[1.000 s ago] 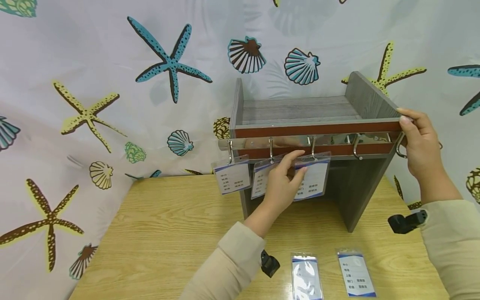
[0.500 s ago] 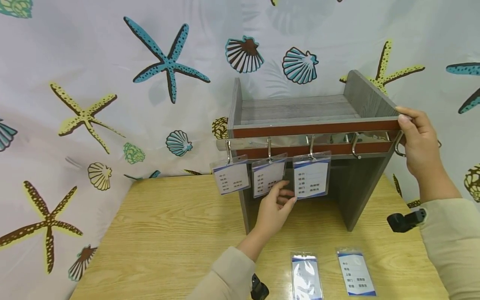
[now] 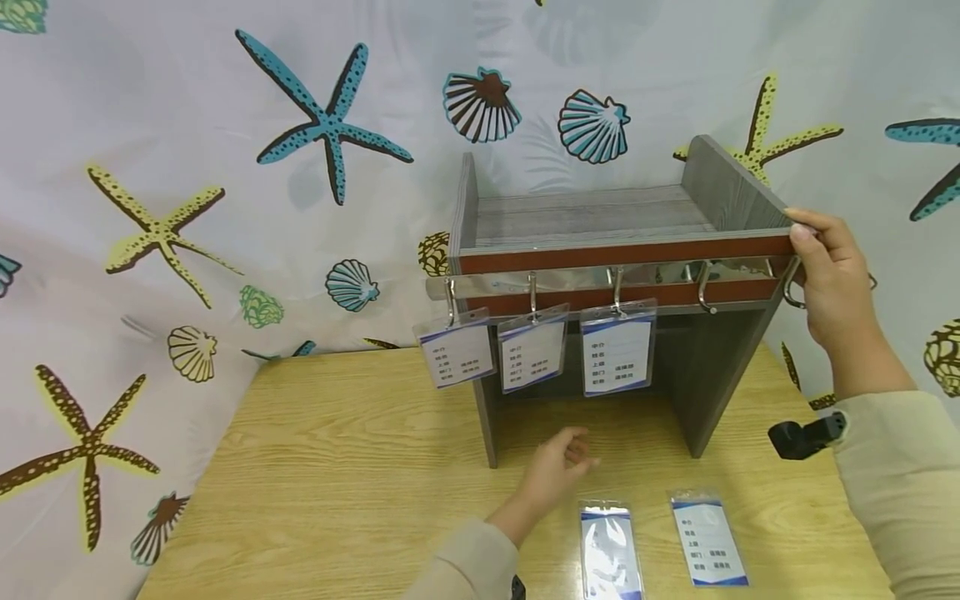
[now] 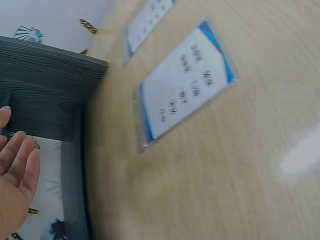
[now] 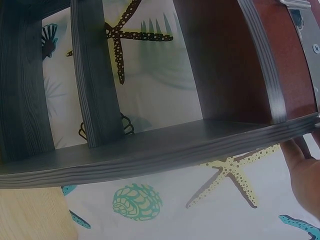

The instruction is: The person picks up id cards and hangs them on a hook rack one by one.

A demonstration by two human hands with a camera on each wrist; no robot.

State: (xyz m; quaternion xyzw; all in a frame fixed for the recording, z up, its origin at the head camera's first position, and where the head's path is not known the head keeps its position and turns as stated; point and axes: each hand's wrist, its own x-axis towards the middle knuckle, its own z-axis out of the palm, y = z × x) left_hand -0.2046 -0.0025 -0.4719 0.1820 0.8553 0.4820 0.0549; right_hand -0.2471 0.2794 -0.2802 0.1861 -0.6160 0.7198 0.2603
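Observation:
My right hand (image 3: 836, 283) grips the front right corner of a grey wooden shelf (image 3: 592, 212); the right wrist view shows part of this hand (image 5: 302, 175) at the shelf's edge. Holding nothing, my left hand (image 3: 553, 473) hovers over the table below the shelf, fingers loosely bent. From the metal hook rail hang three clear badge holders: a left one (image 3: 456, 357), a middle one (image 3: 532, 357) and a right one (image 3: 618, 357). Two more lie on the table, one badge holder (image 3: 611, 554) just right of my left hand and another badge holder (image 3: 708, 542) farther right.
Bare hooks at the rail's right end include one hook (image 3: 703, 287) and another (image 3: 792, 283) beside my right hand. The shelf's side panels stand on the wooden table (image 3: 337, 467). Behind hangs a patterned cloth (image 3: 187, 83) with starfish and shells.
My left hand has come away from the hanging badge holders and dropped down toward the table. The three badge holders stay on their hooks. My right hand keeps its grip on the shelf corner.

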